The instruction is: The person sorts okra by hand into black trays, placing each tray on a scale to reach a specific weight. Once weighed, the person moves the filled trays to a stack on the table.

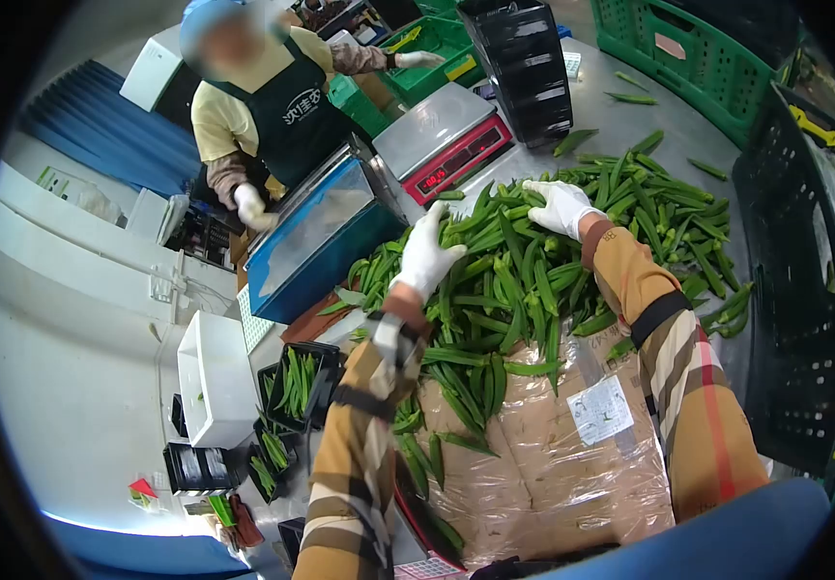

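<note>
Okra pile [533, 261], gloved hands [427, 253] on it (label unreadable)

One heap of okra pods [533, 261], too many to count, two scales [442, 145], two gloved hands [427, 253].

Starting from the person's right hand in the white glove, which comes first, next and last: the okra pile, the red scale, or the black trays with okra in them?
In the head view, from the right hand:
1. Okra pile: right under the hand, touching it.
2. Red scale: up and to the left, past the edge of the pile.
3. Black trays: farthest, low on the left, beyond the left hand.
</note>
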A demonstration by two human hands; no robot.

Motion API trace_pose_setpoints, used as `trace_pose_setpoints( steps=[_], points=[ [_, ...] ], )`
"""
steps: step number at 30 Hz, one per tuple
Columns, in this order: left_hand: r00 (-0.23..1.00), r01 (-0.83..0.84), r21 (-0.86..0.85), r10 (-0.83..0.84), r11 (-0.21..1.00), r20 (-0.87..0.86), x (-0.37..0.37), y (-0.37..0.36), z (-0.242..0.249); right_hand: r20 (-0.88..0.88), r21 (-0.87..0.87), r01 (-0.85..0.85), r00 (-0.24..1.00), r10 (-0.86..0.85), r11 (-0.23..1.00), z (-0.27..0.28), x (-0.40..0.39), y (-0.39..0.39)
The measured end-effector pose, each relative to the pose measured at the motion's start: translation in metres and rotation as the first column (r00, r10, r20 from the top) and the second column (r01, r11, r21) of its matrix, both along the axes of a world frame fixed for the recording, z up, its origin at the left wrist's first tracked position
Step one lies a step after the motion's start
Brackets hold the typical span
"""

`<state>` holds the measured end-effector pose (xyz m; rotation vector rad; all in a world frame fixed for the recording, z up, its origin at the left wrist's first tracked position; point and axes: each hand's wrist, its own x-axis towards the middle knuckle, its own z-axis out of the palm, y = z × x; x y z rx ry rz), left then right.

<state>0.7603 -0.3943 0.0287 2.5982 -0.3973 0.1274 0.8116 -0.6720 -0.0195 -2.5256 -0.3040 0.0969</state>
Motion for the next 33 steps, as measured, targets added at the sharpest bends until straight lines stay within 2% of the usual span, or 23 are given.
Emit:
trace_pose_setpoints(
  steps=[1,3,5,7,8,9,11,13,15,16,17,18,19,21,24,27,30,31,33],
  points=[
    [1.000,0.002,0.039,-0.001,0.999,-0.031,0.017,-0.006,-0.017,-0.052,-0.065,-0.011,0.999,0.008,0.998,0.008,-0.005,0.002],
    [0.978,0.118,-0.083,-0.130,0.990,-0.161,0.029,-0.012,-0.045,-0.106,-0.054,-0.061,0.993,0.055,0.997,0.024,-0.013,-0.002],
    [0.981,0.155,-0.082,-0.163,0.985,-0.101,0.021,-0.016,-0.064,-0.099,-0.069,-0.122,0.988,0.115,0.990,0.016,-0.020,-0.007],
    [0.975,0.195,-0.028,-0.196,0.980,-0.102,-0.002,-0.021,-0.049,-0.064,-0.231,-0.263,0.965,0.255,0.937,0.023,-0.041,-0.006],
    [0.965,0.221,-0.014,-0.220,0.975,-0.144,-0.018,-0.027,-0.038,-0.092,-0.251,-0.330,0.944,0.317,0.910,0.029,-0.058,-0.005],
    [0.967,0.210,0.096,-0.191,0.973,-0.171,-0.037,-0.031,-0.041,0.018,-0.215,-0.347,0.933,0.359,0.913,0.017,-0.077,-0.005],
    [0.970,0.149,0.396,-0.055,0.906,-0.239,-0.090,-0.061,-0.025,0.008,-0.201,-0.408,0.908,0.418,0.890,0.014,-0.124,0.001],
    [0.977,0.160,0.430,-0.081,0.889,-0.196,-0.134,-0.063,-0.032,0.127,-0.252,-0.433,0.872,0.473,0.865,0.003,-0.172,0.001],
    [0.975,0.194,0.513,-0.107,0.836,-0.195,-0.173,-0.068,-0.036,0.034,-0.214,-0.473,0.871,0.491,0.855,0.005,-0.217,-0.004],
    [0.952,0.219,0.492,-0.075,0.842,-0.296,-0.198,-0.074,-0.035,0.006,-0.227,-0.507,0.853,0.522,0.831,0.001,-0.241,-0.009],
    [0.934,0.304,0.522,-0.140,0.797,-0.330,-0.223,-0.073,-0.043,-0.022,-0.240,-0.541,0.833,0.552,0.806,-0.001,-0.266,-0.013],
    [0.936,0.284,0.501,-0.122,0.818,-0.331,-0.250,-0.076,-0.049,-0.031,-0.299,-0.526,0.839,0.543,0.796,0.004,-0.291,-0.017],
    [0.939,0.262,0.481,-0.107,0.837,-0.326,-0.273,-0.082,-0.048,-0.054,-0.253,-0.520,0.849,0.525,0.816,0.002,-0.311,-0.023],
    [0.895,0.225,0.346,-0.053,0.911,-0.443,-0.322,-0.089,-0.044,0.026,-0.275,-0.500,0.850,0.527,0.821,0.002,-0.352,-0.037],
    [0.865,0.213,0.317,-0.028,0.924,-0.500,-0.393,-0.092,-0.052,0.015,-0.252,-0.500,0.854,0.520,0.828,0.006,-0.403,-0.052],
    [0.934,0.189,0.364,-0.053,0.912,-0.352,-0.446,-0.098,-0.046,0.004,-0.256,-0.495,0.858,0.513,0.830,0.005,-0.449,-0.061],
    [0.923,0.201,0.355,-0.056,0.913,-0.380,-0.486,-0.096,-0.049,-0.036,-0.251,-0.501,0.860,0.509,0.828,0.008,-0.486,-0.067],
    [0.923,0.192,0.345,-0.050,0.919,-0.381,-0.497,-0.095,-0.049,0.008,-0.245,-0.510,0.849,0.528,0.824,0.006,-0.497,-0.066],
    [0.931,0.168,0.343,-0.034,0.924,-0.363,-0.517,-0.093,-0.051,-0.090,-0.230,-0.613,0.787,0.611,0.756,0.008,-0.514,-0.058]
  ],
)
